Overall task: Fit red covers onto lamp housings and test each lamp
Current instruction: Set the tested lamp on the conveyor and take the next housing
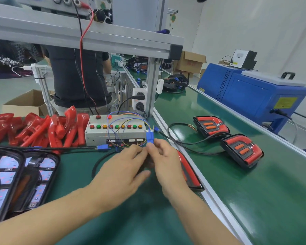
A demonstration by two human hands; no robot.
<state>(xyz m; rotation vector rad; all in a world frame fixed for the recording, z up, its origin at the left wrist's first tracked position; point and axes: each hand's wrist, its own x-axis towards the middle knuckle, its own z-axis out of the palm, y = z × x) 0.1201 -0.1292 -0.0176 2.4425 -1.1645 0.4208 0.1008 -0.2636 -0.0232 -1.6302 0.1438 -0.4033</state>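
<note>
I judge the test step in hand: my left hand (124, 167) and right hand (163, 161) pinch the blue connector (150, 137) just before the test box (115, 129). The covered lamp (189, 171) lies beside my right hand. Next: seat or part the plug squarely.

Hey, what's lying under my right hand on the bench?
A finished lamp with a red cover lies under the right hand, along the bench edge. Its near end shows; the hand and wrist cover its far end. The fingers pinch a blue connector.

Covers (42, 129) lie left of the test box (115, 128); two lamps (228, 138) right.
</note>
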